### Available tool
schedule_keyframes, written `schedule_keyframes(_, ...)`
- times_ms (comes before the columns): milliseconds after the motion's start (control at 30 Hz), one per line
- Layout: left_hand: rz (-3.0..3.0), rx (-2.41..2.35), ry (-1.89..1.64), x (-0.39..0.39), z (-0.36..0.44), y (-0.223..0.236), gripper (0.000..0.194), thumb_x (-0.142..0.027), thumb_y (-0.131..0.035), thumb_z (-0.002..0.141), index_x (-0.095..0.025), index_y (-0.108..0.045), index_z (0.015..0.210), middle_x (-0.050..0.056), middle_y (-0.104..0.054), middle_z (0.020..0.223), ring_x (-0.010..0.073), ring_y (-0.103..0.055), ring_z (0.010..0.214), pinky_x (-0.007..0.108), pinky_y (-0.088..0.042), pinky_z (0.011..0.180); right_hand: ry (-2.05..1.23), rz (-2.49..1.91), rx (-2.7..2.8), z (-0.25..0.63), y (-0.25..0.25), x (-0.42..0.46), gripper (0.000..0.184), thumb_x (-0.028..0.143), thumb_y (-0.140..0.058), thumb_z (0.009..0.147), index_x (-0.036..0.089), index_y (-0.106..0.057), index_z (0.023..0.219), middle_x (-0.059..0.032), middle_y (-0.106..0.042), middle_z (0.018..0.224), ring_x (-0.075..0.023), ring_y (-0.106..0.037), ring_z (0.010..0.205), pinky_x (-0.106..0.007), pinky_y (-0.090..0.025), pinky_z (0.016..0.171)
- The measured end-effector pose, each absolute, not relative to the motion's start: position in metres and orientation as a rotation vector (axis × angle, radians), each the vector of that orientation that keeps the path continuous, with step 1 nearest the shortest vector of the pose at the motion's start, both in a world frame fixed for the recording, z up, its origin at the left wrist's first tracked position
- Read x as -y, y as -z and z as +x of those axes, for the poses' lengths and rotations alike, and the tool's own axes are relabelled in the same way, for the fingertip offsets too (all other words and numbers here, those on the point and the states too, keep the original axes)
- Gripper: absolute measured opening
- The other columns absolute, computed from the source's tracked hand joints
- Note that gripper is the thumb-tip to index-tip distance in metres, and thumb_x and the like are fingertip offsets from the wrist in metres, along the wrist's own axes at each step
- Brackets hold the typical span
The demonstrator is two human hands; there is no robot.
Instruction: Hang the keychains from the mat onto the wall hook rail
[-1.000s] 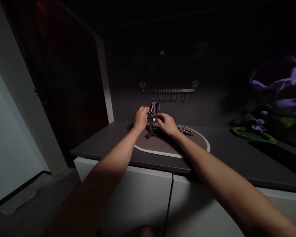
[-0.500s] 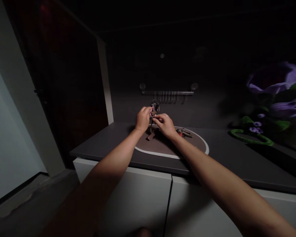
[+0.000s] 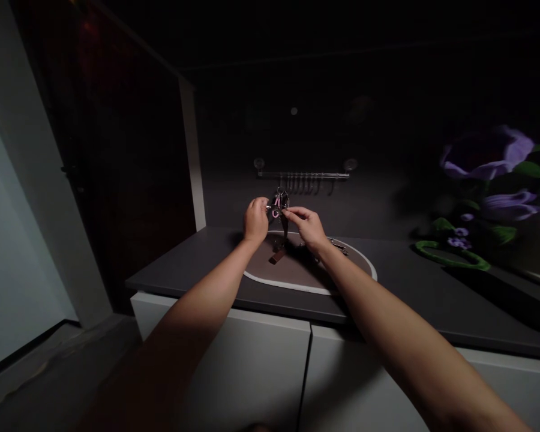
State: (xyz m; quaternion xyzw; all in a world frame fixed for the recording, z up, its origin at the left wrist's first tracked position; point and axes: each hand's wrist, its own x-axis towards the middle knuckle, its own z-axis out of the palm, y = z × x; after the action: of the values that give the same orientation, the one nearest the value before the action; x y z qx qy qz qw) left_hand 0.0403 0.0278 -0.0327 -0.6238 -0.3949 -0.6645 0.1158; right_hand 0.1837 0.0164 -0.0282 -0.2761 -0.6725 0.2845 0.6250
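Note:
My left hand is closed, pinching a small shiny metal piece of a keyring at its fingertips. Facing it, my right hand pinches the same keyring from the other side with thumb and forefinger. Between them shows the keyring, with metal rings and a pink piece; whether it touches the hooks behind is unclear. A dark strap runs down below the fingers to a brown tag over the oval brown mat. More metal items lie on the mat, partly hidden by my right wrist.
A clear rail with several small hooks is fixed to the dark wall by suction cups. Purple artificial flowers with a green ring stand on the dark counter to the right. White cabinet doors are below.
My hands have moved slightly apart, the left one leftward and the right one rightward, both still on the keyring. The brown tag now hangs a little lower, and the camera view has shifted slightly.

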Motion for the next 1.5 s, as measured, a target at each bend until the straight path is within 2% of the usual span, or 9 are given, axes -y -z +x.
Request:
schedule_keyframes(167,-1.877,1.191,1.921,-0.029,0.042,0.036,0.027,-0.024,-0.030,0.088,-0.015,-0.055,0.086,0.008,-0.061,0.081,0.0147,-0.055,0.073,0.026,-0.040,0.069,-0.789,-0.622,1.487,0.187,0.025,-0.014,0.024,0.035,-0.068,0.060,0.017,-0.068,0.077,-0.0020,-0.067,0.080,-0.0142,-0.058,0.079,-0.030,-0.040,0.083)
schedule_keyframes(400,-2.020,1.202,1.755,-0.028,0.046,0.041,0.024,-0.022,-0.032,0.088,-0.017,-0.055,0.085,0.006,-0.061,0.078,0.0153,-0.054,0.074,0.025,-0.039,0.068,-0.917,-0.613,1.424,0.195,0.026,-0.021,0.026,0.037,-0.069,0.060,0.018,-0.066,0.078,0.0000,-0.066,0.078,-0.0105,-0.056,0.069,-0.026,-0.044,0.072)
schedule_keyframes(567,-2.147,1.208,1.610,-0.029,0.048,0.045,0.025,-0.020,-0.032,0.087,-0.016,-0.056,0.085,0.006,-0.060,0.078,0.0148,-0.053,0.072,0.025,-0.038,0.067,-1.075,-0.573,1.330,0.194,0.024,-0.018,0.024,0.034,-0.070,0.058,0.018,-0.061,0.073,0.0005,-0.064,0.074,-0.0109,-0.058,0.066,-0.027,-0.047,0.069)
schedule_keyframes(733,-2.174,1.269,1.508,-0.031,0.048,0.047,0.026,-0.019,-0.031,0.086,-0.017,-0.058,0.085,0.006,-0.060,0.077,0.0155,-0.053,0.072,0.026,-0.039,0.067,-1.165,-0.593,1.299,0.194,0.024,-0.017,0.014,0.025,-0.064,0.064,0.018,-0.057,0.073,-0.0002,-0.063,0.076,-0.0117,-0.060,0.064,-0.028,-0.050,0.067)
schedule_keyframes(867,-2.144,1.289,1.456,-0.029,0.048,0.047,0.027,-0.022,-0.033,0.086,-0.016,-0.059,0.089,0.009,-0.060,0.085,0.0181,-0.054,0.080,0.029,-0.040,0.071,-1.180,-0.624,1.338,0.195,0.025,-0.019,0.009,0.022,-0.060,0.068,0.017,-0.056,0.074,-0.0007,-0.062,0.073,-0.0101,-0.058,0.059,-0.027,-0.051,0.064)
schedule_keyframes(1133,-2.226,1.094,1.607,-0.022,0.051,0.042,0.026,-0.028,-0.038,0.085,-0.016,-0.061,0.091,0.008,-0.061,0.092,0.0174,-0.054,0.088,0.030,-0.040,0.081,-1.158,-0.656,1.481,0.194,0.028,-0.019,0.018,0.030,-0.065,0.066,0.020,-0.058,0.080,0.0027,-0.061,0.070,-0.0095,-0.057,0.054,-0.024,-0.049,0.053)
schedule_keyframes(1333,-2.328,1.193,1.783,-0.022,0.053,0.041,0.017,-0.022,-0.048,0.078,-0.014,-0.062,0.083,0.006,-0.063,0.079,0.0148,-0.055,0.072,0.026,-0.041,0.067,-1.100,-0.684,1.490,0.192,0.029,-0.018,0.018,0.029,-0.067,0.066,0.017,-0.058,0.077,0.0021,-0.060,0.062,-0.0109,-0.059,0.053,-0.024,-0.050,0.055)
schedule_keyframes(1500,-2.364,1.231,2.063,-0.023,0.053,0.039,0.014,-0.024,-0.052,0.075,-0.014,-0.062,0.072,0.003,-0.062,0.069,0.0139,-0.054,0.065,0.025,-0.040,0.065,-1.249,-0.698,1.350,0.194,0.027,-0.016,0.011,0.026,-0.058,0.076,0.016,-0.057,0.077,-0.0027,-0.063,0.065,-0.0136,-0.062,0.059,-0.026,-0.052,0.057)
